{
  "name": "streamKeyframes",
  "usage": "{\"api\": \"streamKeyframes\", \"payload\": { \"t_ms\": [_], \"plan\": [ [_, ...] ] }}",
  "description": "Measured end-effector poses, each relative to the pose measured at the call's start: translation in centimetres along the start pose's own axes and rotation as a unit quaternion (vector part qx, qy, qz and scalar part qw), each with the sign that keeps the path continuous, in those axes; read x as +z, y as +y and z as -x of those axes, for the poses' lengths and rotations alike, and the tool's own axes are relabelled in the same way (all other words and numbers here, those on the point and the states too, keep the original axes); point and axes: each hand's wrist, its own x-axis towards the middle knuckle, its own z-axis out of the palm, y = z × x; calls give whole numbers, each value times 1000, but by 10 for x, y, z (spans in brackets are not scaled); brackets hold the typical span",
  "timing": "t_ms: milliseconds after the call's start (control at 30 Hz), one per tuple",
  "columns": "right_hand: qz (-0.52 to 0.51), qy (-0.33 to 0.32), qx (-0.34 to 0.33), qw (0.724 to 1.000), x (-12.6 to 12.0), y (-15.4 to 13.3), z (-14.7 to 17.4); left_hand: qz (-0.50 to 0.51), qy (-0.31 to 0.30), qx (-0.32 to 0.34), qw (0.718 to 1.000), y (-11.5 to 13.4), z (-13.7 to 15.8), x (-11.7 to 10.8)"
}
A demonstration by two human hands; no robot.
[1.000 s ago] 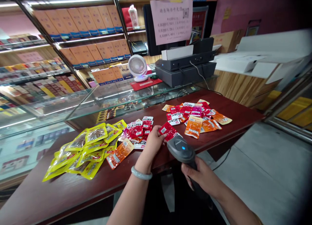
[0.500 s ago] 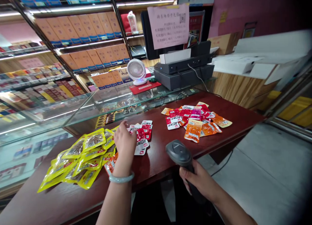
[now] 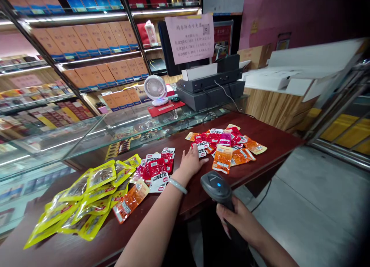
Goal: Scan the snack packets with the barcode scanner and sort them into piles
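My left hand (image 3: 190,163), with a pale bangle (image 3: 177,185) on its wrist, stretches over the table to the near left edge of a loose pile of snack packets. Its fingers are apart, at a red-and-white packet (image 3: 201,152); whether they touch it I cannot tell. Close by lies an orange packet (image 3: 222,159). My right hand (image 3: 239,218) is wrapped around the handle of a black barcode scanner (image 3: 216,186), whose top shows a blue light. Left of my left forearm are a smaller group of red-and-white packets (image 3: 157,168), one orange packet (image 3: 131,200) and heaped yellow packets (image 3: 101,178).
The dark red table (image 3: 185,199) adjoins a glass display counter (image 3: 95,137). A small white fan (image 3: 156,89) and a black cash drawer (image 3: 211,94) stand on the glass. Behind are shelves of orange boxes (image 3: 86,39). A cable hangs beside the table.
My left hand has moved right, from the smaller packet group to the larger pile. The left orange packet shows more fully. A blue light now shows on the scanner. The view has shifted slightly.
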Motion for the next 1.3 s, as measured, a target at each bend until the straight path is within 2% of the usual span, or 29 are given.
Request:
{"api": "streamKeyframes", "payload": {
  "t_ms": [67,167,300,400,500,567,800,1033,1133,1233,1300],
  "plan": [
    [-3,-1,-2,1000,0,-2,0,-7,-11,2,1000,-3,11,-4],
    [-3,-6,-8,1000,1,-5,-1,-4,-13,26,1000,-13,44,-14],
    [5,-16,-7,1000,3,-7,0,55,-21,47,997,-28,90,-24],
    [13,-22,-3,1000,5,-6,1,54,34,4,998,-29,109,-23],
    [29,-16,7,999,7,-6,2,-39,137,-59,988,-22,115,-13],
    [34,-15,9,999,8,-7,3,-82,163,-77,980,-18,116,-6],
    [0,-11,10,1000,14,-13,1,-41,100,-84,991,-18,116,0],
    [-20,-11,6,1000,14,-8,-2,-6,119,-82,989,-21,119,4],
    [-20,-8,10,1000,11,-5,2,13,161,-120,980,-38,118,-4],
    [-3,0,10,1000,8,-3,5,18,206,-212,955,-70,118,-25],
    [3,-1,12,1000,6,-4,5,21,214,-282,935,-93,121,-41]
  ]
}}
